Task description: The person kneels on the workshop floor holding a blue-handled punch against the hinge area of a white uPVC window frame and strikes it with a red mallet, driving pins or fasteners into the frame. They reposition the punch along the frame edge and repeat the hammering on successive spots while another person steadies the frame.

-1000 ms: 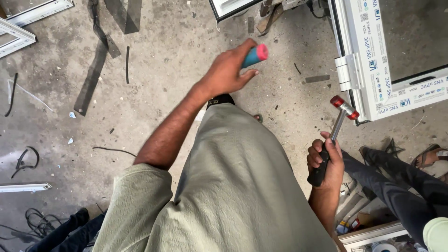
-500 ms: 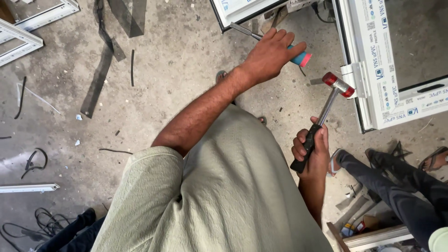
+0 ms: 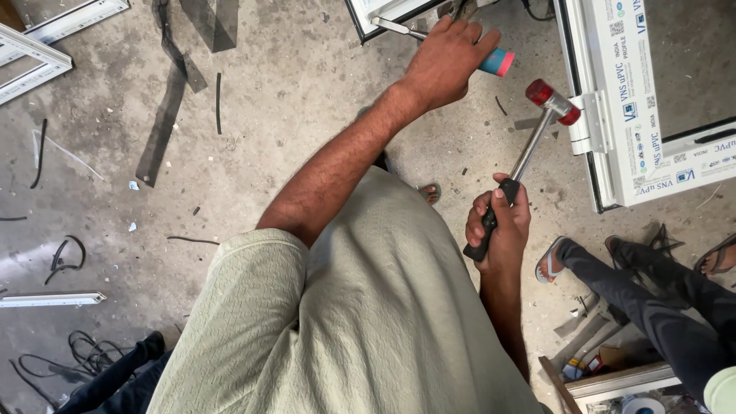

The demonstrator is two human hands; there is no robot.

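Over concrete floor (image 3: 307, 92), left hand (image 3: 445, 61) outstretched — grip closed on chisel (image 3: 494, 61), right hand (image 3: 498, 226) fisted round mallet (image 3: 529, 149).

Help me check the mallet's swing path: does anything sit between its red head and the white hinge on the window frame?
Nothing visible does. The red mallet head, held by the right hand, sits beside the white hinge with only bare floor showing between. The left hand grips a chisel farther left.

The left hand (image 3: 445, 61) reaches forward over the floor (image 3: 291, 92), closed around a chisel (image 3: 429, 38) whose blade points left toward a window frame (image 3: 376, 11) just ahead of it. To its right and nearer the body, the right hand (image 3: 498, 226) holds a mallet (image 3: 529, 146), head beside the hinge (image 3: 590, 123) of another frame (image 3: 613, 100) farther right.
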